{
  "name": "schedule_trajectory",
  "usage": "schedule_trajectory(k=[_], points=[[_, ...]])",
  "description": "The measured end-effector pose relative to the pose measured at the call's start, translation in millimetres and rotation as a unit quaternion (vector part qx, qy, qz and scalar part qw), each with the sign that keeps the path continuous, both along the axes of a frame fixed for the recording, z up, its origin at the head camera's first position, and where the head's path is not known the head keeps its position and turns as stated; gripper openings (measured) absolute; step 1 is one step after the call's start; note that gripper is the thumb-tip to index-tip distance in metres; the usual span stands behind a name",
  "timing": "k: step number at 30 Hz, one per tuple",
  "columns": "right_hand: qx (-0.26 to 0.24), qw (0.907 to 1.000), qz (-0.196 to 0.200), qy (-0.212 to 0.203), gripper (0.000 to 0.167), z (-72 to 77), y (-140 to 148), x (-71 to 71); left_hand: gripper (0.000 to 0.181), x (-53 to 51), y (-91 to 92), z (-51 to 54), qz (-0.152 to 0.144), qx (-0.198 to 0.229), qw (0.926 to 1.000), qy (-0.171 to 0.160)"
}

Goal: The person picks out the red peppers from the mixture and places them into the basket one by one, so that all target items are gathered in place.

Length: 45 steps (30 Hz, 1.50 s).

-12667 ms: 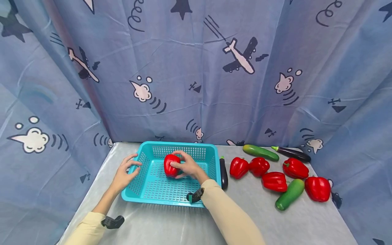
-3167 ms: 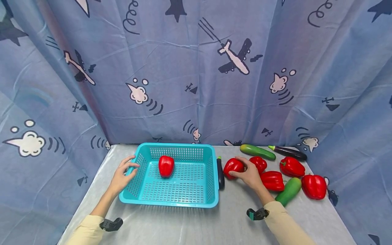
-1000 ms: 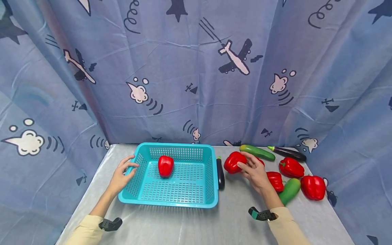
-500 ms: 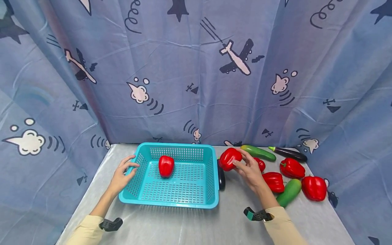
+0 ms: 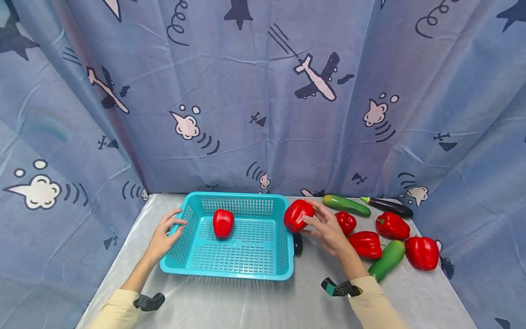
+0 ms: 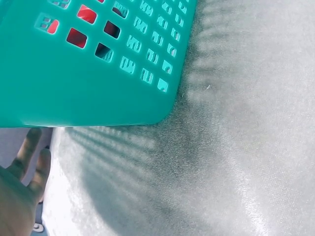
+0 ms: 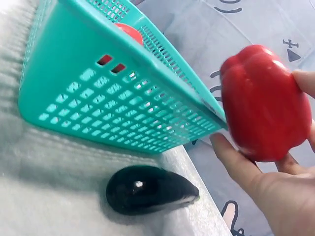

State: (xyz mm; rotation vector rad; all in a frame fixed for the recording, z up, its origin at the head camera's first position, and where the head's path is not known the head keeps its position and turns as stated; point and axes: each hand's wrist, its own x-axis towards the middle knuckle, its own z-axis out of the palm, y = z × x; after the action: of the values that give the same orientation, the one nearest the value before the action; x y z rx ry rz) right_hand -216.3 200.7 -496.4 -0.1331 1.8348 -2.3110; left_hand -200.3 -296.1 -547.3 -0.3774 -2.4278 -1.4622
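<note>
A red bell pepper [image 5: 298, 215] is held up in my right hand [image 5: 328, 230], gripped between the thumb and fingers. It hangs at the right rim of a turquoise plastic basket [image 5: 230, 276]; in the right wrist view the pepper [image 7: 266, 105] is off the table, above an eggplant [image 7: 150, 191]. Another red bell pepper [image 5: 223, 224] lies inside the basket. My left hand [image 5: 163, 235] is at the basket's left rim with its fingers spread. In the left wrist view, fingers of the left hand [image 6: 22, 191] reach to the basket's edge; whether they touch it I cannot tell.
Right of the basket lie several more red peppers [image 5: 365, 244], a green cucumber-like vegetable [image 5: 388, 260], another one [image 5: 347, 205] at the back, and a dark eggplant [image 5: 390, 207]. The eggplant beside the basket [image 5: 297, 244] is partly hidden. A patterned curtain [image 5: 263, 114] borders the table.
My right hand has picked up the red bell pepper from the table and carried it left to the basket's right rim. The left hand has stayed at the left rim.
</note>
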Motion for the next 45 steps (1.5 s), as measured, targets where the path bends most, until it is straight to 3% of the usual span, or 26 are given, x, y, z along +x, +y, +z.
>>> schedule_trajectory(k=[12,19,29,34,39,45], points=[[0.007,0.9994,0.032,0.01,0.065,12.5,-13.4,4.8,0.013,3.1,0.8,3.5,0.001,0.0,1.0,0.002],[0.002,0.9991,0.034,0.027,0.068,21.7,-27.8,-1.6,0.014,0.8,-1.0,1.8,0.0,0.002,1.0,0.002],[0.0,0.9987,0.048,0.016,0.067,21.0,-51.4,-8.3,0.013,2.5,1.8,2.4,0.006,-0.002,1.0,0.002],[-0.005,0.9994,0.026,0.022,0.068,17.1,-61.2,-11.8,0.015,8.1,10.6,15.1,0.007,0.005,0.9999,0.008],[0.029,0.999,0.005,0.032,0.074,14.9,-73.5,-14.4,0.014,16.9,18.7,33.8,0.002,0.003,0.9999,0.01],[0.064,0.9965,-0.011,0.052,0.072,12.1,-89.1,-18.4,0.014,20.0,20.9,40.5,0.0,-0.002,0.9999,0.016]])
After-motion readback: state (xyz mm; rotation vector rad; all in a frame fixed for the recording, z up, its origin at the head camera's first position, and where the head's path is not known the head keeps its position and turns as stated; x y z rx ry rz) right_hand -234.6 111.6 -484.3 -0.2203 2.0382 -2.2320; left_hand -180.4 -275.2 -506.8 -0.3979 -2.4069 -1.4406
